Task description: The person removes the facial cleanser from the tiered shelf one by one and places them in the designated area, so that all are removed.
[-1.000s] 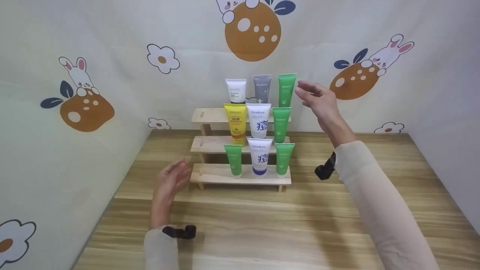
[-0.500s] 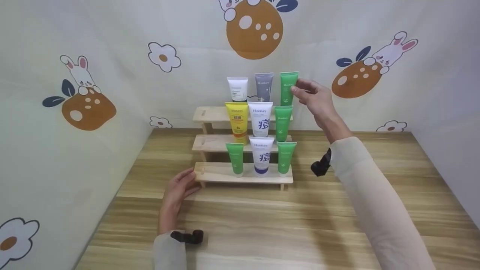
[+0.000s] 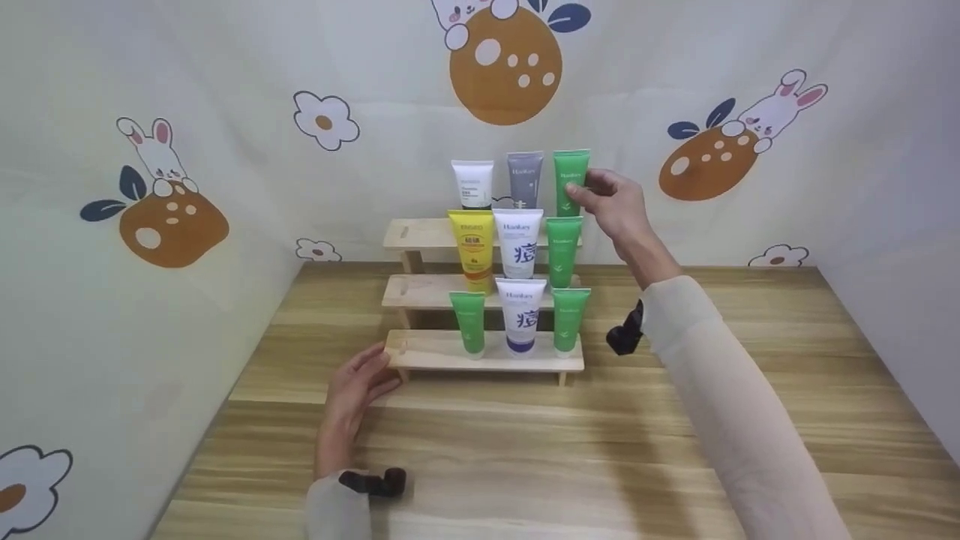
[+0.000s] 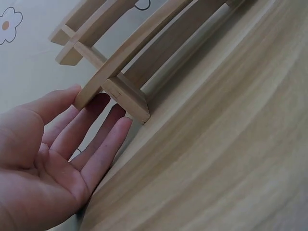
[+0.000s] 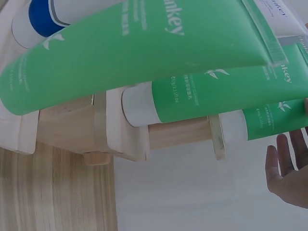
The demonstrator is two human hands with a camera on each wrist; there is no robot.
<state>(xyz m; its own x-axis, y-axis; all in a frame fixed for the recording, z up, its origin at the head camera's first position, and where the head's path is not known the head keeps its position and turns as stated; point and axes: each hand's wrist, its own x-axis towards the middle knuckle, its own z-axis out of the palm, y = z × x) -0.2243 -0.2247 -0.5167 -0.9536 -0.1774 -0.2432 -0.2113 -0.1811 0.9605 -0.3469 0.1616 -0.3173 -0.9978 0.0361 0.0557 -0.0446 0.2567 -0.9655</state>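
A three-tier wooden display stand [image 3: 431,351] holds several squeeze tubes standing on their caps. At the right end of its top tier is a green tube [image 3: 571,166], which my right hand [image 3: 622,211] pinches, thumb on the front and fingers behind. The right wrist view shows that far green tube [image 5: 269,122] beside the right hand [image 5: 292,175], partly cut off by the frame edge. My left hand [image 3: 351,397] grips the left end of the bottom tier. In the left wrist view, the left hand [image 4: 53,163] has its thumb at the board's end and its fingers underneath.
The top tier also bears a white tube [image 3: 472,180] and a grey tube [image 3: 525,176]. Below stand a yellow tube [image 3: 472,244], white tubes with blue print [image 3: 519,307] and more green tubes [image 3: 469,319]. A printed cloth [image 3: 390,150] backs the wooden table [image 3: 480,457].
My left hand has moved right and taken hold of the bottom tier's end. The right hand has come left and now pinches the top green tube.
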